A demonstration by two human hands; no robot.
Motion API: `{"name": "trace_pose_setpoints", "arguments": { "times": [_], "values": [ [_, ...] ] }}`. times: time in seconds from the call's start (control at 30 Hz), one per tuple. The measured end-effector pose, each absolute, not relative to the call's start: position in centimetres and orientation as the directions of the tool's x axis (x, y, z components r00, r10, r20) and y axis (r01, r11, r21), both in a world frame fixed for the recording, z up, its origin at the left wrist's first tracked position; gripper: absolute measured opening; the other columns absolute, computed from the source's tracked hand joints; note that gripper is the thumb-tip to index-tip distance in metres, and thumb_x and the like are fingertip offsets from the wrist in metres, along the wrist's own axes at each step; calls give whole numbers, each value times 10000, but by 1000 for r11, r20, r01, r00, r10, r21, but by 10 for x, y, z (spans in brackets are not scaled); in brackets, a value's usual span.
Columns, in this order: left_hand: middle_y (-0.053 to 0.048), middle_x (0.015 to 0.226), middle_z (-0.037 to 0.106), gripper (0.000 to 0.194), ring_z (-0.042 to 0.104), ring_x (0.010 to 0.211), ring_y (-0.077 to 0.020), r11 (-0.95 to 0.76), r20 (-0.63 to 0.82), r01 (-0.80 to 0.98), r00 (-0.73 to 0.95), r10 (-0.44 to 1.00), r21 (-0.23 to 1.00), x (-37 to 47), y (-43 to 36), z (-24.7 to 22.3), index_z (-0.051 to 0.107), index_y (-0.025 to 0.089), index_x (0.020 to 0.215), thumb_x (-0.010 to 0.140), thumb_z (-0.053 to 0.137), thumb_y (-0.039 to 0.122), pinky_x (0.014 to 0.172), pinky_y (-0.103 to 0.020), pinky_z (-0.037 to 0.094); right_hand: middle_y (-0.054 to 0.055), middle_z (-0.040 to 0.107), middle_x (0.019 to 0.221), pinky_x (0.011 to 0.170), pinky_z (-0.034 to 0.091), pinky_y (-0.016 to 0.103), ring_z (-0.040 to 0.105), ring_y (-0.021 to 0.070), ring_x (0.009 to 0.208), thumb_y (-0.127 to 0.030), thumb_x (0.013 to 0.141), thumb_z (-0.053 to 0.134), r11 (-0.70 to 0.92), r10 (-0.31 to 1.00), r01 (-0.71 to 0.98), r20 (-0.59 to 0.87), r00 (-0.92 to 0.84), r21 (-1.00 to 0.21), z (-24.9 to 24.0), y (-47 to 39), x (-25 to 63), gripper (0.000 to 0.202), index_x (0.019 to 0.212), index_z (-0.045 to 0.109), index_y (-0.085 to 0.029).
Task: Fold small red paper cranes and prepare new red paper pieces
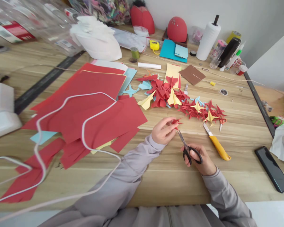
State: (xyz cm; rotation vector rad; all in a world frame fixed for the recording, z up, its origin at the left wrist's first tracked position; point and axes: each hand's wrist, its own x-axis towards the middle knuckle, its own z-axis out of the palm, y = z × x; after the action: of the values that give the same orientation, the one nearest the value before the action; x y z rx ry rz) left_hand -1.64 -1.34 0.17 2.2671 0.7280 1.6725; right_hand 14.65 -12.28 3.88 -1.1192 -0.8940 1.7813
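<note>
Between the fingers of my left hand (163, 130) is a small folded piece of red paper (176, 121) with pointed tips. My right hand (202, 159) grips a pair of scissors (185, 143) by its black handles. The blades point up and left, their tips close to the red piece; whether they touch it I cannot tell. Just beyond both hands lies a heap of folded paper stars and planes (162, 93), mostly red, with some yellow and light blue. A yellow utility knife (217, 143) rests to the right of my right hand.
Red paper sheets (104, 123) spread over the left side, with a white cable (84, 135) across them. A black phone (272, 168) lies at the right edge. Behind are a tape measure (154, 45), blue paper (167, 50), a brown square (192, 74) and a white bottle (207, 41).
</note>
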Motion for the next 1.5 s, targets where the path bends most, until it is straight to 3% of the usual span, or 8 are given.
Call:
{"name": "trace_pose_setpoints", "arguments": {
  "times": [0.37,1.5],
  "values": [
    [-138,1086,579,318,594,907,-154,-893,849,232,287,443,387,-17,-13,-3,601,157,1021,729,565,38,692,-259,546,10,592,542,445,362,230,488,97,423,-535,691,649,-416,899,-237,-359,-249,-878,36,-122,146,467,884,632,-110],
    [-140,1079,586,280,585,902,-158,-895,849,265,306,431,359,-17,-12,-5,606,164,995,742,554,58,684,-275,547,4,599,551,433,388,219,493,87,421,-525,709,639,-409,900,-141,-372,-229,-902,31,-123,146,465,944,641,-125]
  ]
}}
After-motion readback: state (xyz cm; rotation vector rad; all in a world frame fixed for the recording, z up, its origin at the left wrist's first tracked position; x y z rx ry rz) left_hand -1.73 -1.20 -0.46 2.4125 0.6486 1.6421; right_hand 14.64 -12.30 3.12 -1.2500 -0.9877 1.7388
